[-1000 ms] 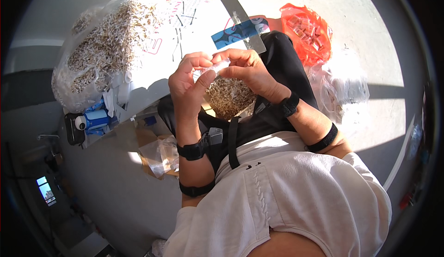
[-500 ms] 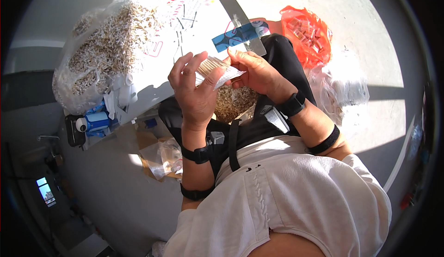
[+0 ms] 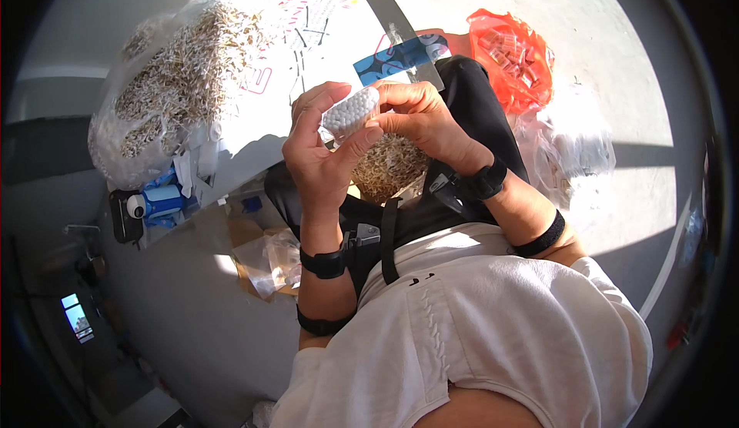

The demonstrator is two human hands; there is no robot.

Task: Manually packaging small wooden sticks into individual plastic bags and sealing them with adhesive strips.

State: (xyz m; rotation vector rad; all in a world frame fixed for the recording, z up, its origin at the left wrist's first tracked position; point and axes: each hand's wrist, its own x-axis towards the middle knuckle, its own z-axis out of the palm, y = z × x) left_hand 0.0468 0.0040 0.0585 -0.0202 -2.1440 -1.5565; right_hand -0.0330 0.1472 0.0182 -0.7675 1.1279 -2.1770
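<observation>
Between my two hands is a bundle of cotton swabs (image 3: 350, 115) in a clear wrapper, its white cotton tips facing up toward me. My left hand (image 3: 319, 128) is curled round the left side, thumb below and fingers above. At the right end, my right hand (image 3: 419, 116) pinches the wrapper between thumb and fingers. Under the hands, in my lap, lies a heap of loose swabs (image 3: 391, 168). A big clear bag (image 3: 173, 81) full of loose swabs rests on the white tabletop (image 3: 265, 158) at the left.
A red plastic bag (image 3: 512, 58) with small packs stands on the floor at the far right, with clear bags (image 3: 573, 147) nearer. A blue and white bottle (image 3: 158, 203) and a black case (image 3: 125, 216) sit by the table's left edge. Cardboard and plastic film (image 3: 269, 262) lie below.
The bundle has been turned so that its cotton tips now face up, where the sticks' sides and wrapper showed before. My right hand has shifted its grip on the wrapper.
</observation>
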